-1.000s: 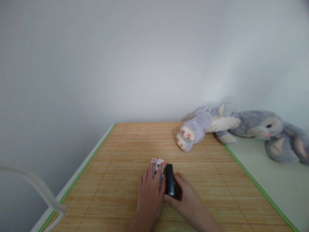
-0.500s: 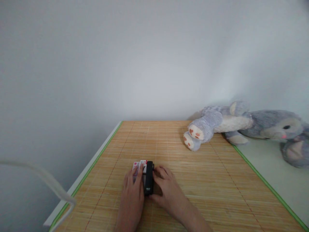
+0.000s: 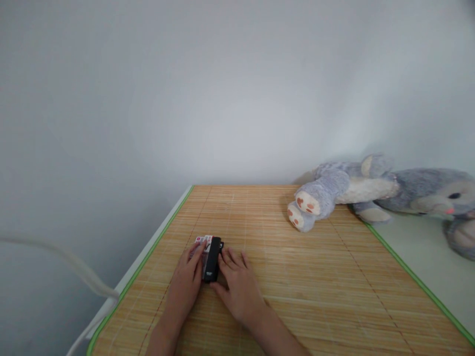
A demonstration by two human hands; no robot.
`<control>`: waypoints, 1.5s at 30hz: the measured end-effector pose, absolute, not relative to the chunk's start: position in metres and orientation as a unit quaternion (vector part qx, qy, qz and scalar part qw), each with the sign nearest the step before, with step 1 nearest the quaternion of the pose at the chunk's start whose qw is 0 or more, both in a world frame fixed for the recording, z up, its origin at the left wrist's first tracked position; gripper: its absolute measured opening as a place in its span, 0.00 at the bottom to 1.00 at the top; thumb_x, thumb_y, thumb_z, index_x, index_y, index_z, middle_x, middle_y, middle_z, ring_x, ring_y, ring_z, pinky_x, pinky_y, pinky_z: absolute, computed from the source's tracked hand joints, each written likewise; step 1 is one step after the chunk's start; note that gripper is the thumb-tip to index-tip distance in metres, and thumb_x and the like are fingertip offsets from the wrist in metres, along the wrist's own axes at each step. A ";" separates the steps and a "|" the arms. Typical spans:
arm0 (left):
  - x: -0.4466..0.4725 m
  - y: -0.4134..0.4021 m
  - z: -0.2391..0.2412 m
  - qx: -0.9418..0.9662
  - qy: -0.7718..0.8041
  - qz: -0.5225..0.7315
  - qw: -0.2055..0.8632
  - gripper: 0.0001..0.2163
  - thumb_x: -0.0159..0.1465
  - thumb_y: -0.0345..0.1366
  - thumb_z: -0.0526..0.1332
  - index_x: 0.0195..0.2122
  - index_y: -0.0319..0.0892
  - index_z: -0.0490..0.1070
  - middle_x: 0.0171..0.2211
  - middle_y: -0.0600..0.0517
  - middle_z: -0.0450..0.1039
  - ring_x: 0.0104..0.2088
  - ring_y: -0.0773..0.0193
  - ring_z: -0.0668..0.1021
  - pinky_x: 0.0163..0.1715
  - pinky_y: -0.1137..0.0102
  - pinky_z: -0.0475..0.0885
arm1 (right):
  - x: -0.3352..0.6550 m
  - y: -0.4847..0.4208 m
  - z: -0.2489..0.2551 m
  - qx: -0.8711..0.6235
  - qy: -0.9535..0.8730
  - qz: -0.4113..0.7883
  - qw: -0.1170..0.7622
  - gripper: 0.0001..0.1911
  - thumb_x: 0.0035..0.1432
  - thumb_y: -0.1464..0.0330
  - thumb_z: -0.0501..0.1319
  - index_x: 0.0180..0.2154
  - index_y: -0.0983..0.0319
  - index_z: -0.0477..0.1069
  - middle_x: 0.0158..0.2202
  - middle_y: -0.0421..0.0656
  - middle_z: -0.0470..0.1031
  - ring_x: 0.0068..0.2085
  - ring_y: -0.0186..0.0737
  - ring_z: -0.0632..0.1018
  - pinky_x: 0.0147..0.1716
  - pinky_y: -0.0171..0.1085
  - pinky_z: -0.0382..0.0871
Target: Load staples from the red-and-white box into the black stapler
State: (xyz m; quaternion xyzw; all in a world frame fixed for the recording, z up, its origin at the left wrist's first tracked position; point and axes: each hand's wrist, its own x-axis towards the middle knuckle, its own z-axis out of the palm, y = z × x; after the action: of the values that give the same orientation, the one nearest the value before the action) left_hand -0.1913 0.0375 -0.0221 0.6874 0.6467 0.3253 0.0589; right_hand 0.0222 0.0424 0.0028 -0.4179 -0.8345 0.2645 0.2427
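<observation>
A slim black device (image 3: 213,258) lies on the bamboo mat (image 3: 282,277), wedged between my two hands. Beside it on the left sit small white packs with red marks (image 3: 203,241), partly hidden under my fingers. My left hand (image 3: 184,287) rests flat on those packs, fingers stretched forward. On the device's right side my right hand (image 3: 237,287) lies with fingers extended, thumb touching the device's near end.
A grey plush rabbit (image 3: 371,190) lies at the back right, its feet (image 3: 304,210) on the mat. The mat has a green border (image 3: 411,274) with a pale surface (image 3: 438,252) beyond. A white cable (image 3: 74,274) hangs left of the table edge. A white wall is behind.
Both hands, the black device and the packs have shifted left and slightly further away in the view; the right hand's fingers now lie flatter beside the device.
</observation>
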 end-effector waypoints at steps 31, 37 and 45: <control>-0.010 0.014 -0.012 0.753 0.633 0.180 -0.008 0.30 0.71 0.53 0.56 0.74 0.61 0.53 0.75 0.58 0.54 0.75 0.35 0.50 0.70 0.31 0.46 | 0.175 0.015 -0.020 -0.647 -0.754 -0.018 0.110 0.35 0.72 0.51 0.48 0.75 0.49 0.47 0.77 0.35 0.48 0.76 0.66 0.45 0.68 0.74 0.39; -0.007 0.012 -0.010 0.737 0.657 0.161 -0.011 0.33 0.71 0.56 0.54 0.75 0.61 0.49 0.76 0.59 0.49 0.76 0.33 0.47 0.69 0.30 0.45 | 0.171 0.014 -0.020 -0.656 -0.748 -0.029 0.098 0.34 0.73 0.52 0.46 0.75 0.49 0.45 0.77 0.34 0.45 0.76 0.67 0.44 0.68 0.76 0.38; -0.006 0.013 -0.010 0.736 0.659 0.152 -0.002 0.32 0.71 0.57 0.51 0.75 0.62 0.47 0.77 0.61 0.48 0.76 0.36 0.46 0.70 0.31 0.44 | 0.171 0.014 -0.019 -0.657 -0.748 -0.025 0.093 0.35 0.73 0.52 0.46 0.75 0.49 0.44 0.77 0.34 0.46 0.76 0.66 0.44 0.68 0.75 0.40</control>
State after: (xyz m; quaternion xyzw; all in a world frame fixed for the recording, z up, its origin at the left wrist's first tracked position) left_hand -0.0059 0.0135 -0.0105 0.7361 0.6595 0.1524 -0.0023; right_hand 0.1713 0.0141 -0.0189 -0.6566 -0.7480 -0.0254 0.0934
